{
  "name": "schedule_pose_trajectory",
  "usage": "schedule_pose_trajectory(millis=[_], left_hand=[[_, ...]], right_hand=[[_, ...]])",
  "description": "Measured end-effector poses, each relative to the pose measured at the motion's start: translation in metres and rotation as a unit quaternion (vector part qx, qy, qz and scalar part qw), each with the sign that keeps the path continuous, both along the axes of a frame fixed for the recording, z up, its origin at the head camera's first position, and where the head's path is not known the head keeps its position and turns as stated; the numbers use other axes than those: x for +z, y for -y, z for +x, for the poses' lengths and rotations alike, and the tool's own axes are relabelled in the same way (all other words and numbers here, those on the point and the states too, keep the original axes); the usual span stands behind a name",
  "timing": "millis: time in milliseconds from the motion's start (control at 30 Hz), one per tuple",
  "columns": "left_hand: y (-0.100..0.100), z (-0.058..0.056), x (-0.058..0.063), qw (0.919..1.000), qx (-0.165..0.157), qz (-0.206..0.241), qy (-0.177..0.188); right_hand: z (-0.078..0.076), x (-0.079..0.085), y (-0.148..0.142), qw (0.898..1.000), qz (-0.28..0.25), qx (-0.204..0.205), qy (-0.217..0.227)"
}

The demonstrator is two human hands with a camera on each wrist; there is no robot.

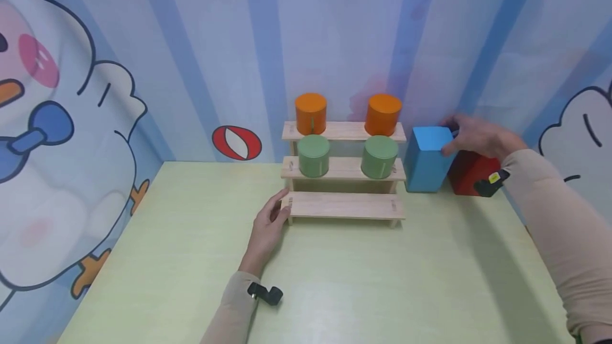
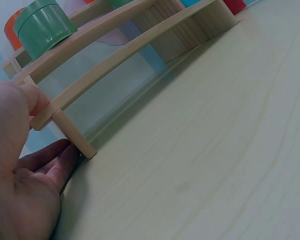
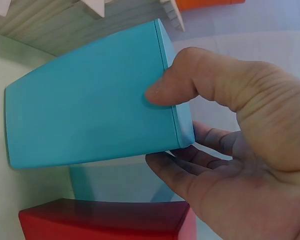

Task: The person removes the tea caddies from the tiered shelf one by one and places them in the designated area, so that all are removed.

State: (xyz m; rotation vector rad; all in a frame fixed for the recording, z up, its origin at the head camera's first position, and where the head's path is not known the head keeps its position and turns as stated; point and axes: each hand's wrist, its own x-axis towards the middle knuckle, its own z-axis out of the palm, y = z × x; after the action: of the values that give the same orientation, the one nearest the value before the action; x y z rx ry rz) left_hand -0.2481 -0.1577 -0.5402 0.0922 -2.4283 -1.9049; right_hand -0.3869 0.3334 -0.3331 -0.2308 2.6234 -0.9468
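A three-step wooden display rack [image 1: 344, 206] stands against the backdrop. Two orange round tins [image 1: 311, 114] sit on its top step and two green round tins [image 1: 313, 156] on the middle one; the lowest step is bare. My left hand [image 1: 268, 230] holds the left end of that lowest step, thumb at the board and fingers by the leg [image 2: 74, 134]. To the right of the rack stands a tall blue box [image 1: 425, 166]. My right hand [image 1: 483, 137] grips its upper end, with the thumb on one face [image 3: 90, 100] and the fingers behind.
A red box [image 1: 466, 171] stands right of the blue one, partly hidden by my right hand and wrist camera [image 1: 492, 183]. The pale table [image 1: 344, 280] meets a blue striped backdrop [image 1: 330, 41] with cartoon duck prints along its back and sides.
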Motion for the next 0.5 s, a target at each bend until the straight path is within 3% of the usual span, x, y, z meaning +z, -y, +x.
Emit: schedule_pose_trajectory(millis=[500], left_hand=[[-0.0011,0.0009,0.0013,1.0000,-0.001,-0.003,0.001]], right_hand=[[0.0043,-0.0031,0.0006,1.000,0.007,0.000,0.015]])
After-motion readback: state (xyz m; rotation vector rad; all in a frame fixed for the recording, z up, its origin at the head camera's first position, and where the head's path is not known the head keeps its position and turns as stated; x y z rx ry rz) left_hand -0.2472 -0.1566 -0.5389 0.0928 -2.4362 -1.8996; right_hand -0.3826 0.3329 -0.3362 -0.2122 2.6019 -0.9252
